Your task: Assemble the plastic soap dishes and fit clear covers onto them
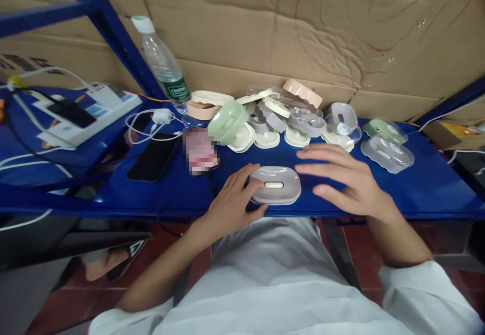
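Observation:
A grey oval soap dish (286,178) lies near the front edge of the blue table, a cream piece showing through the slot in its middle. My left hand (240,193) grips its left end, the thumb over the rim and the fingers around the side. To the right of the dish, my right hand (343,181) hovers open with fingers apart, touching nothing. Behind them is a heap of dish parts, among them a green dish (228,122), a cream tray (267,139), a peach ring (302,92) and a clear grey cover (306,121).
At the left stand a water bottle (164,64), a dark phone (153,158), a phone with a blurred screen (200,152) and a white charger (162,116). A power strip (109,115) with cables lies farther left. Green and grey dishes (387,154) sit at the right, cardboard (235,27) behind.

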{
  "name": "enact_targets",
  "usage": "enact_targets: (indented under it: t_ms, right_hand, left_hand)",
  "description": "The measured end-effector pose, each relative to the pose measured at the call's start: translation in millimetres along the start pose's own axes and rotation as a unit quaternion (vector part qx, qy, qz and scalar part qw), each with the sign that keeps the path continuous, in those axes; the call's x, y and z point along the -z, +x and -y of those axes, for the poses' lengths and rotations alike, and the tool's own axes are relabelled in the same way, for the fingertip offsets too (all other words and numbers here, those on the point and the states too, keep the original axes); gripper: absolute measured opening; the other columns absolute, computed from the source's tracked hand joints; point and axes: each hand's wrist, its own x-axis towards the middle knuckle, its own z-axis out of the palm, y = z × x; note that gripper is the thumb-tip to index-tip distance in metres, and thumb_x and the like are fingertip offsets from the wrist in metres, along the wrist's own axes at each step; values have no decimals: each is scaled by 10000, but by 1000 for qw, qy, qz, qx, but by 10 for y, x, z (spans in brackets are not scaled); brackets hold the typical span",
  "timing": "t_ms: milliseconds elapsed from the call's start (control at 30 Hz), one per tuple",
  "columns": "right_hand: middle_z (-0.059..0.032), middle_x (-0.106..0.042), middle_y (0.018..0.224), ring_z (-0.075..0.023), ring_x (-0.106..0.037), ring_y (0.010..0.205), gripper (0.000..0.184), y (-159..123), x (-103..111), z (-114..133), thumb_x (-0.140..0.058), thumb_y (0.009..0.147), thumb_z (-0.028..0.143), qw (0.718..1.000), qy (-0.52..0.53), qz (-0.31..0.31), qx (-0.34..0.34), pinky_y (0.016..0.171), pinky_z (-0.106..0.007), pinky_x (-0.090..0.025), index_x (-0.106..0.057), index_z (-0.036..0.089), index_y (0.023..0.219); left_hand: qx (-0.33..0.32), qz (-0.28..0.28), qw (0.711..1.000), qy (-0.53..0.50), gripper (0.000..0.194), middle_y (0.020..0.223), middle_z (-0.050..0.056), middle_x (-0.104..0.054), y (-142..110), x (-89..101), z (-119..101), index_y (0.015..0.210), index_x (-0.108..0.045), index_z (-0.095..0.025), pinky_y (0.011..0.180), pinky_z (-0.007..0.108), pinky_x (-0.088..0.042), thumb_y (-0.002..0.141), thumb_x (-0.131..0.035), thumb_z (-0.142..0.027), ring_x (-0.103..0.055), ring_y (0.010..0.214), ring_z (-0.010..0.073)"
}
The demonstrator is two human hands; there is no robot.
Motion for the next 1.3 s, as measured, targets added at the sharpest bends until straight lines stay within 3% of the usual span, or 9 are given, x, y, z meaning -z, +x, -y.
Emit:
enact_targets:
  t_ms: [100, 233, 367, 467, 800, 933, 1033, 1167, 1300]
  right_hand:
    - [-102, -751, 1437, -315, -683, 1357, 371, 463, -19, -174, -604, 1108, 412, 994, -101, 9, -35, 1177, -514, -510, -737, 270, 1424]
    - [-149, -672, 1549, -388, -600, 1426, 442, 904, -227, -726, -524, 1119, 408, 969, -212, 28, -121, 1177, -603, -449, -691, 207, 1475]
    - [-177, -655, 1565, -423, -571, 1417, 481, 1075, -352, -1224, -539, 1099, 423, 946, -264, 54, -182, 1167, -651, -399, -659, 187, 1501]
    - [-168, -695, 1513, -406, -577, 1397, 457, 1082, -393, -1350, -516, 1112, 423, 942, -274, 64, -182, 1189, -654, -351, -673, 187, 1471]
    - [-197, -672, 1534, -433, -590, 1413, 494, 780, -326, -1405, -585, 1073, 358, 921, -294, 50, -250, 1152, -627, -456, -654, 145, 1513]
    - [-179, -743, 1431, -368, -678, 1334, 437, 737, -284, -1568, -530, 1107, 364, 938, -232, -53, -253, 1168, -564, -514, -711, 150, 1443]
    - [-160, -774, 1371, -321, -729, 1263, 431, 697, -94, -1631, -520, 1130, 466, 939, -178, -134, -262, 1068, -497, -608, -751, 181, 1356]
    - [-154, -773, 1346, -267, -731, 1269, 490, 450, 153, -1346, -608, 1077, 634, 948, -110, -187, -232, 949, -377, -654, -782, 215, 1262]
    - [-133, -770, 1289, -279, -737, 1245, 369, 10, -47, -730, -653, 1080, 551, 942, -75, -260, -199, 981, -452, -661, -757, 235, 1240]
  left_hand:
    - [8, -2, 1000, 1, 288, 1660, 192, -489, -5, -13, 16, 1239, -630, -211, 1243, 552, -494, 986, -726, -312, -495, 1563, 365]
    - [17, 9, 1000, -2, 290, 1681, 192, -476, -8, -19, 29, 1252, -626, -214, 1225, 552, -512, 1003, -723, -326, -509, 1553, 363]
    - [18, 14, 1000, -11, 294, 1695, 188, -469, -13, -15, 40, 1267, -630, -224, 1219, 563, -520, 1014, -722, -343, -517, 1547, 365]
    - [15, 11, 1000, -14, 292, 1707, 182, -460, -21, -22, 55, 1268, -635, -227, 1233, 561, -509, 1015, -725, -340, -500, 1565, 358]
    - [27, 22, 999, -6, 286, 1708, 182, -461, -16, -12, 59, 1269, -653, -222, 1201, 578, -530, 1021, -714, -349, -541, 1526, 385]
    - [18, 20, 1000, -1, 310, 1707, 184, -463, -17, -14, 64, 1294, -642, -225, 1213, 586, -520, 1025, -712, -362, -530, 1538, 384]
    - [22, 24, 999, -1, 292, 1717, 179, -452, -18, -23, 70, 1273, -645, -232, 1207, 586, -528, 1026, -709, -375, -551, 1520, 384]
    - [30, 9, 999, -28, 366, 1707, 169, -475, -16, -34, 82, 1341, -603, -240, 1240, 566, -510, 1020, -720, -372, -560, 1522, 361]
    - [48, -19, 993, -109, 642, 1702, 144, -497, -16, -44, 109, 1539, -460, -258, 1304, 534, -453, 988, -765, -383, -523, 1566, 317]
